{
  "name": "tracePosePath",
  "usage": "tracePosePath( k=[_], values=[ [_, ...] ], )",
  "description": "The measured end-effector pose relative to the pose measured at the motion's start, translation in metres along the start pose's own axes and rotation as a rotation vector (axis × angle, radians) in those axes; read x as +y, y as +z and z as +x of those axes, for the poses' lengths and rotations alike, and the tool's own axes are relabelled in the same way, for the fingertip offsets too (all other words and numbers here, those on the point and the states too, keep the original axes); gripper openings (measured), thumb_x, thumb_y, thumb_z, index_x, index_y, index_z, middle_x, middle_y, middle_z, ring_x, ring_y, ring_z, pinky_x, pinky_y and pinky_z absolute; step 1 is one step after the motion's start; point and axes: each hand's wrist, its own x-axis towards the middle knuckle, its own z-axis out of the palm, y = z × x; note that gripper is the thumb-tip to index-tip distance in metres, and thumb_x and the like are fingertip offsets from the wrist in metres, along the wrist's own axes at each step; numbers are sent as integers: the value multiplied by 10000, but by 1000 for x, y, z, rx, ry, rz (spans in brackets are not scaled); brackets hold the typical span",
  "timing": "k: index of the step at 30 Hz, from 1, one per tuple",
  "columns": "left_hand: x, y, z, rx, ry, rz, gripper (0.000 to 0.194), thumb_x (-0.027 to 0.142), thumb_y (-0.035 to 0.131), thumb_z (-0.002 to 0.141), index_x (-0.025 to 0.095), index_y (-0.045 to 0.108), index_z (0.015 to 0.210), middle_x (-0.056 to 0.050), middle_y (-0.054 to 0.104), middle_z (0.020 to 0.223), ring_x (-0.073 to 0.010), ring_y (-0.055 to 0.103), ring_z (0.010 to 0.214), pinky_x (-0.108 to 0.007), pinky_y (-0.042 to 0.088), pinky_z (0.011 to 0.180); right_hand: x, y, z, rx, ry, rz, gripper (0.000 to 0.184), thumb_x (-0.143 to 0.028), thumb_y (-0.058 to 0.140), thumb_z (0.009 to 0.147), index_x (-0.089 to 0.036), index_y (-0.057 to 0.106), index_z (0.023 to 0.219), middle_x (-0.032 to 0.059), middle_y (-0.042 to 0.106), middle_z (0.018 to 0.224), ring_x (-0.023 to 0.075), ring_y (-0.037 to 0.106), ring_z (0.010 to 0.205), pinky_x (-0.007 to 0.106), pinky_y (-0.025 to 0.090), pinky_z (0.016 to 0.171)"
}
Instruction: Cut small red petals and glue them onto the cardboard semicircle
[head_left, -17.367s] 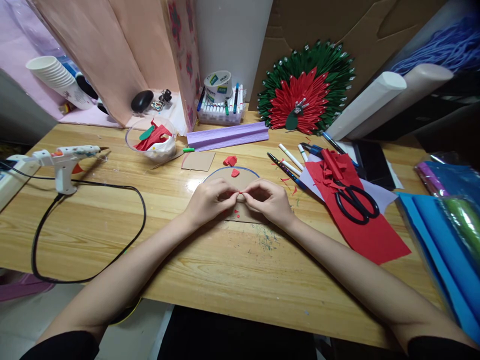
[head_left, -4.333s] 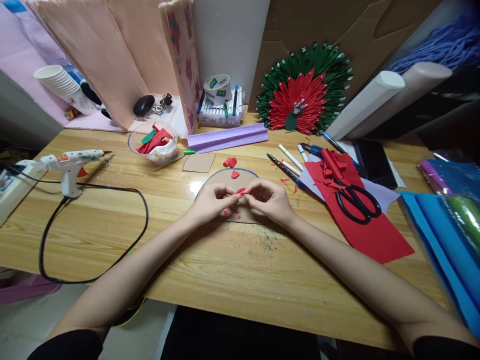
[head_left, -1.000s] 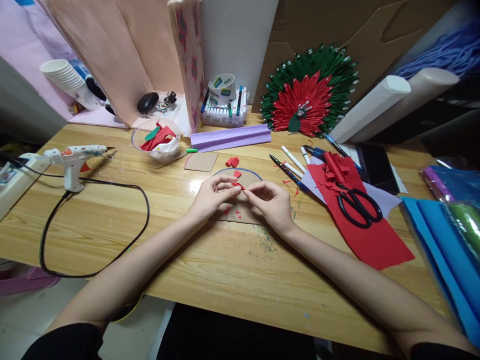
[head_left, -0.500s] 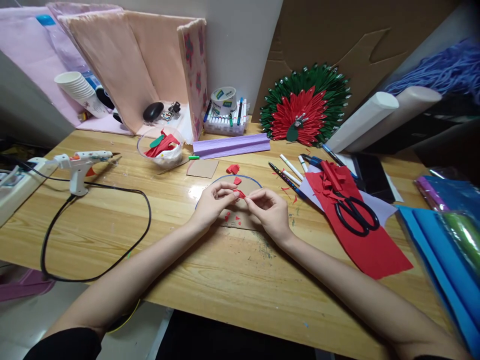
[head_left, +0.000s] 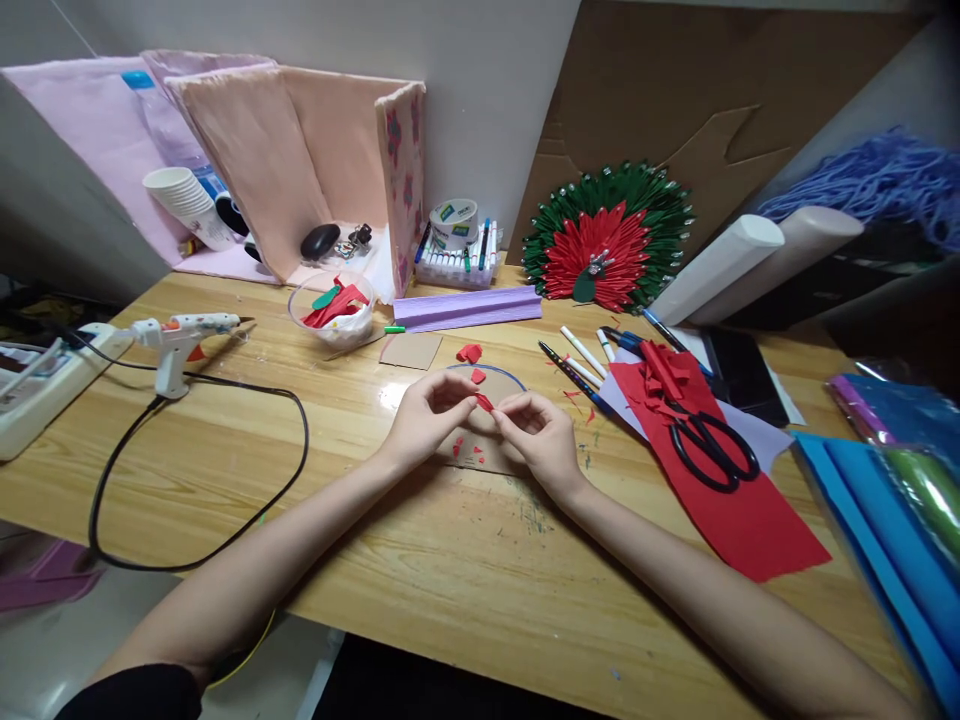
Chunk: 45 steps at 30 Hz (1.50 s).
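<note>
Between my fingertips a small piece of red crepe paper is pinched from both sides. My left hand grips its left end, and my right hand holds the right end with thumb and forefinger. Both hands are above a piece of cardboard with a blue curved line drawn on it, partly hidden by my hands. Tiny red scraps lie on the cardboard's near part. Past my fingers sit another red piece and a crumpled red bit.
Black-handled scissors rest on red paper at the right, beside several pens. A hot glue gun with a looping black cord stands left. Behind are a plastic bowl, folded purple paper and a red-green paper peacock.
The view has tilted, so the whole scene sits slightly lower. Both hands keep pinching the red paper piece, with only slight finger movement.
</note>
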Motion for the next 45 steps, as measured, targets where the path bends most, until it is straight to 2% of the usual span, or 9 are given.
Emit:
tracePosePath(
  k=[5,9,14,18,22,27,33,41,45],
  values=[
    [5,-4,-2,-51,33,91,224,245,693,694,159,599,879,-60,662,895,-155,636,824,-276,527,728,1,-3,2,-21,30,-9,225,-385,710,683,-185,609,702,43,642,735,157,606,660,300,511,646],
    [1,-5,1,-53,31,54,225,251,705,685,143,597,850,-66,667,872,-154,638,804,-287,519,750,2,-5,4,-31,35,-8,224,-383,714,678,-183,615,700,40,644,719,150,598,625,294,508,618],
    [-2,-5,5,-52,-9,-1,255,274,700,694,135,587,876,-67,653,880,-143,624,811,-279,497,755,3,-3,4,-53,29,39,205,-364,720,673,-191,612,696,40,655,723,165,614,676,306,517,652],
    [-2,-5,5,-38,-38,-34,238,273,703,688,144,553,819,-30,623,810,-128,614,778,-262,486,737,2,-3,4,-65,38,36,208,-370,722,667,-194,613,688,37,656,710,168,611,668,308,514,647],
    [-1,-4,3,-50,18,-37,195,238,694,690,151,524,731,4,595,738,-105,599,719,-243,490,712,3,-4,4,-64,53,29,200,-355,718,672,-185,615,700,37,649,694,155,594,644,286,497,614],
    [1,-3,-1,-125,15,43,106,211,666,711,133,637,778,-49,667,821,-138,638,775,-290,533,759,4,-5,5,-87,91,33,209,-344,718,673,-166,615,714,38,648,698,141,591,629,271,494,609],
    [-2,-4,-1,-101,67,129,144,240,675,712,143,707,813,-75,708,868,-173,669,809,-298,557,763,2,-7,5,-119,108,60,226,-352,724,664,-162,609,707,39,648,711,144,606,657,271,504,636],
    [-6,-4,-3,-80,135,147,135,235,668,727,149,715,820,-76,708,853,-166,675,787,-279,572,720,3,-7,7,-132,109,79,233,-359,727,658,-170,600,712,18,631,684,133,593,640,254,492,617],
    [-4,-4,-3,-55,240,233,126,224,657,737,158,717,825,-78,706,844,-157,666,779,-260,570,683,3,-7,7,-116,112,92,232,-362,728,654,-172,606,707,7,626,657,120,579,593,246,485,588]
  ],
)
